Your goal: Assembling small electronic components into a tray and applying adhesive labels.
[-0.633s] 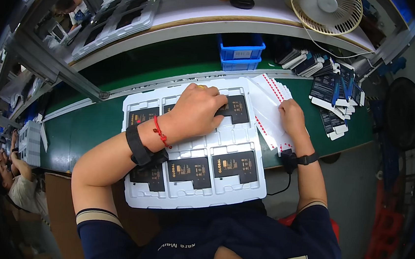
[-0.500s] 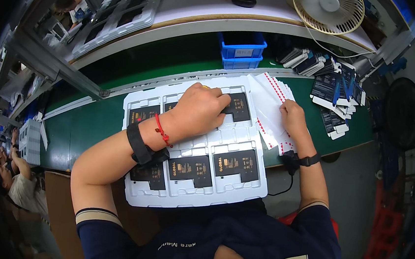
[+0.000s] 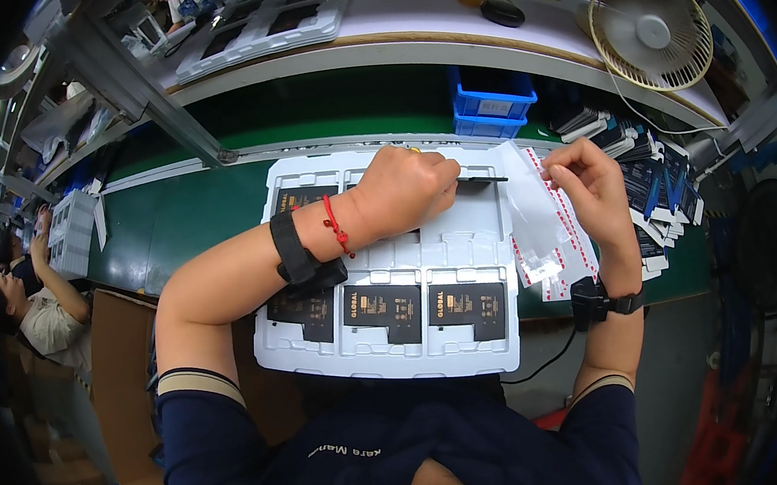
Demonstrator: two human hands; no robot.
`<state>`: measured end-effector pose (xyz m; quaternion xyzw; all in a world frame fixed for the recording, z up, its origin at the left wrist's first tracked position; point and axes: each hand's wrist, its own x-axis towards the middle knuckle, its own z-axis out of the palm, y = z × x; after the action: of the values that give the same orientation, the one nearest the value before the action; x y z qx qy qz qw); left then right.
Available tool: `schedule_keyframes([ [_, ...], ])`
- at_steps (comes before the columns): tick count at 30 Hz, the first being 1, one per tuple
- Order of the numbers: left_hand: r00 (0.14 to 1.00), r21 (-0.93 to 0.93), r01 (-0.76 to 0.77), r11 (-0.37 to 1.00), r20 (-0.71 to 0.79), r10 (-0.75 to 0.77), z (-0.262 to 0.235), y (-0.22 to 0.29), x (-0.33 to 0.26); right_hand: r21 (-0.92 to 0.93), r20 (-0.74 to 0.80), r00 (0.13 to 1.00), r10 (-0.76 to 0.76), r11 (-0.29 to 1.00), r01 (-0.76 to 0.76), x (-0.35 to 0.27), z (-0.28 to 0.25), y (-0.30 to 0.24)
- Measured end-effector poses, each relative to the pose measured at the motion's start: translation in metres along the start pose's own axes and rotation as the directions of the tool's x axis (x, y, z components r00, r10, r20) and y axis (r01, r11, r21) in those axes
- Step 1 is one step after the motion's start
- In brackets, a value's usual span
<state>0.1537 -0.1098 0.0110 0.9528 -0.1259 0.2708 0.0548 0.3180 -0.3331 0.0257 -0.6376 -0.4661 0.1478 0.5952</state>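
Note:
A white moulded tray [image 3: 378,364] lies before me with several flat black batteries printed in gold, among them one at the front middle [image 3: 382,313] and one at the front right [image 3: 467,310]. My left hand [image 3: 404,187] is closed over the back row and grips a thin black battery [image 3: 481,182], tipped up so that mostly its edge shows. Beside the tray, my right hand [image 3: 592,182] is raised over sheets with red-marked edges [image 3: 551,238]. Its thumb and index finger are pinched together; whatever sits between them is too small to make out.
Two stacked blue bins [image 3: 491,104] stand behind the tray under a shelf [image 3: 442,49]. On the shelf are another tray of batteries [image 3: 270,15] and a fan [image 3: 652,35]. Flat dark cartons [image 3: 666,188] pile up at the right. A cable hangs from my right wrist band.
My left hand has tipped the back-right battery up from lying flat in its pocket. My right hand has risen off the sheets, moving away and to the right. The whole view has shifted slightly.

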Motion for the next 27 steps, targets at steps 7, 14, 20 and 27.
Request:
schedule_keyframes([
  [7,0.973,-0.183,0.215,0.959,-0.040,-0.226,-0.002,-0.002,-0.006,-0.024,0.219,0.966,0.135,0.991,-0.133,0.053,0.042,-0.005],
  [14,0.963,-0.245,0.249,0.937,-0.041,-0.267,0.000,-0.002,-0.009,-0.100,0.359,0.922,0.147,0.988,-0.119,0.061,0.068,0.004],
  [20,0.963,-0.241,0.254,0.937,-0.032,-0.269,0.001,-0.003,-0.008,-0.151,0.382,0.909,0.169,0.981,-0.118,0.062,0.075,0.006],
  [27,0.960,-0.234,0.265,0.935,-0.024,-0.278,0.000,-0.002,-0.009,-0.223,0.418,0.890,0.182,0.970,-0.094,0.062,0.075,0.003],
])
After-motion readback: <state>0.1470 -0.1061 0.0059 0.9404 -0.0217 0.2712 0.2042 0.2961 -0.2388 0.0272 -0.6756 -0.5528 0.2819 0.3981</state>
